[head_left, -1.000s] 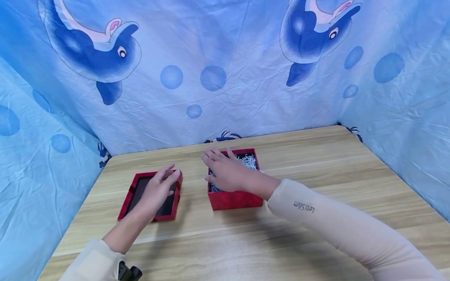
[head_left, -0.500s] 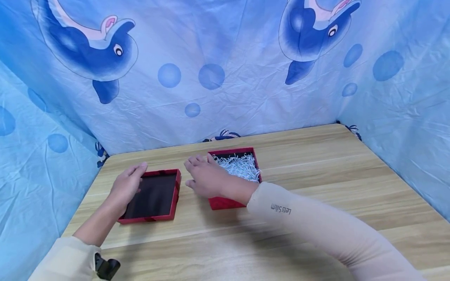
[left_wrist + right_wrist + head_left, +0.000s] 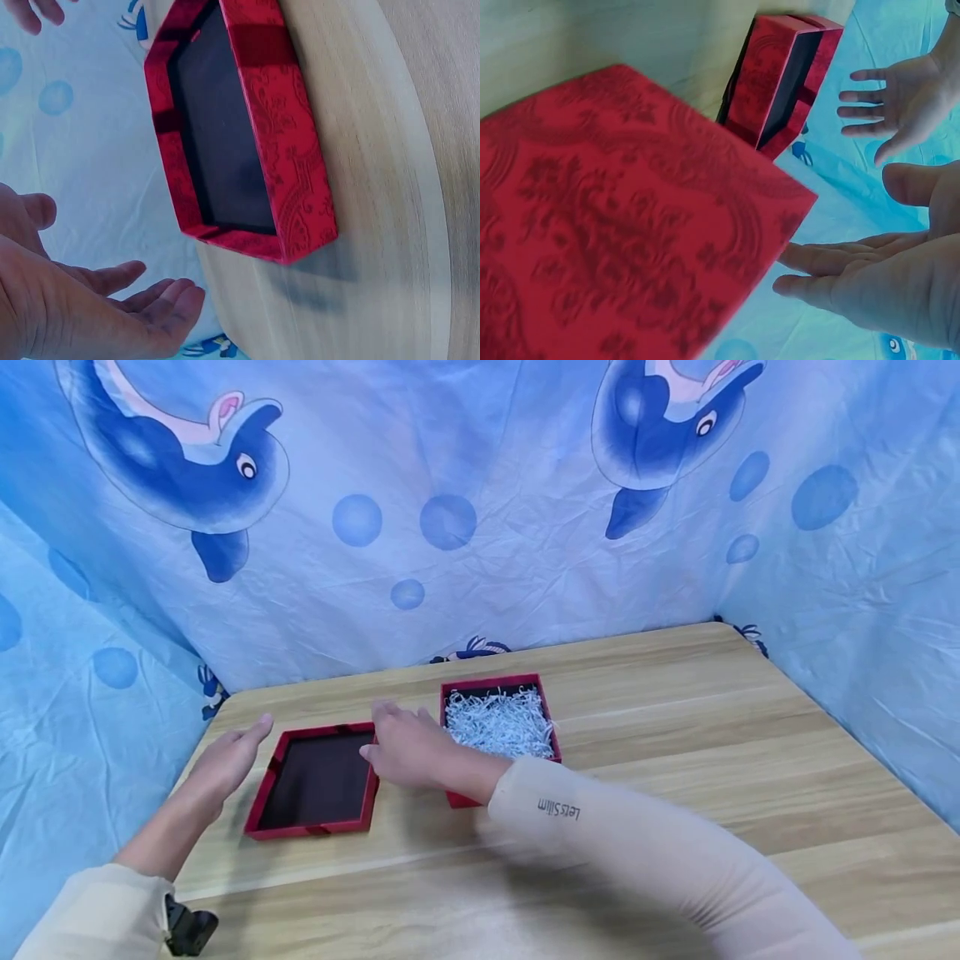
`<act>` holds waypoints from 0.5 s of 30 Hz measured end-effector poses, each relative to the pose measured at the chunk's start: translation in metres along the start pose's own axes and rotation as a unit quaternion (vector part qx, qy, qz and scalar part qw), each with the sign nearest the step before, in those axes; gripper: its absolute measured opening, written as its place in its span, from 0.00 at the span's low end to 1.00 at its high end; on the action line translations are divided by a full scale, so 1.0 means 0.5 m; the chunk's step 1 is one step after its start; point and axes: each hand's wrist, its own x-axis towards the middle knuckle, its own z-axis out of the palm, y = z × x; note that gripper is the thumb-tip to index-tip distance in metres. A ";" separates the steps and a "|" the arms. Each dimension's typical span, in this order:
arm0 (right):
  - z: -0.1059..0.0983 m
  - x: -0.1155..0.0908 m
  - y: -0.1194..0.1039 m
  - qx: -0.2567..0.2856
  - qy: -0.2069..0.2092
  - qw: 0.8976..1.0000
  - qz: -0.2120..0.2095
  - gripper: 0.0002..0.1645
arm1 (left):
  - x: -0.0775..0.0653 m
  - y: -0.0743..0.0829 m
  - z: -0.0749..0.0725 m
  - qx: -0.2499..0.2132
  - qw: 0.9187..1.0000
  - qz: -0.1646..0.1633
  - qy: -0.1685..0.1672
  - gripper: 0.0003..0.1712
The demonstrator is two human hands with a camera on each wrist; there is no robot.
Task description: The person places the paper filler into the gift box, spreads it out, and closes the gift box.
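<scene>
A shallow red box lid (image 3: 371,797) lies hollow side up on the table, its inside dark. To its left my left hand (image 3: 225,764) hovers with fingers extended, apart from it in the left wrist view. My right hand (image 3: 416,747) is between the lid and a deeper red box (image 3: 551,727), its fingers near the lid's right edge. Light blue shredded paper (image 3: 498,722) fills the box. The right wrist view has the box's patterned wall (image 3: 630,217) close up, with the right hand's fingers loosely extended, holding nothing. The right forearm hides part of the box front.
The wooden table (image 3: 675,760) extends to the right of the box. A blue cloth backdrop (image 3: 480,568) with dolphins surrounds the back and sides of the table. Small dark blue printed details (image 3: 476,648) show at the table's back edge.
My left hand has moved left, from over the lid to beyond its left side. My right hand has moved left from above the box towards the lid, uncovering the shredded paper.
</scene>
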 end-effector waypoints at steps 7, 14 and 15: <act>0.012 0.012 -0.022 0.035 -0.011 0.999 0.036 0.40 | 0.018 -0.018 -0.017 -0.023 0.999 -0.030 -0.026 0.63; 0.024 0.018 -0.045 0.109 -0.012 0.991 0.077 0.39 | 0.025 -0.031 -0.022 -0.045 0.995 -0.062 -0.059 0.65; 0.026 0.019 -0.048 0.120 -0.014 0.989 0.086 0.40 | 0.025 -0.030 -0.021 -0.045 0.995 -0.064 -0.063 0.66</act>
